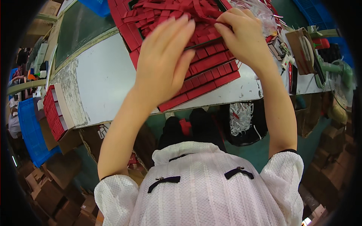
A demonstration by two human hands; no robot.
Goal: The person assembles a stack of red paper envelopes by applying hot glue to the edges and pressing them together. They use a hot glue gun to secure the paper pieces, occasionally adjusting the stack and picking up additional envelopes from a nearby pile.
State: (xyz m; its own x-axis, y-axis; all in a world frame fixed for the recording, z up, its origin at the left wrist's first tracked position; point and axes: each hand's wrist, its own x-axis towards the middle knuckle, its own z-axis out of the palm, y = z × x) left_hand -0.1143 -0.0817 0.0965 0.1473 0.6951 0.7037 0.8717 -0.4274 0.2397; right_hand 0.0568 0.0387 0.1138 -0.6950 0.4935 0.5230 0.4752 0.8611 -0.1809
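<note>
My left hand point(164, 60) hovers with fingers spread over a pile of red strips point(162, 13) and rows of small red boxes point(211, 71) on the white table point(102, 79). It holds nothing that I can see. My right hand point(243, 34) pinches a red strip at the top of the pile, fingers closed on it. The red boxes lie in tight rows reaching the table's near edge, partly hidden under both hands.
A stack of red boxes point(54, 113) sits in a carton at the table's left edge. Blue crates point(32, 132) stand lower left. A clear plastic bag point(260, 13), small tools and a green fan point(339, 75) lie to the right. Brown cartons point(52, 188) cover the floor.
</note>
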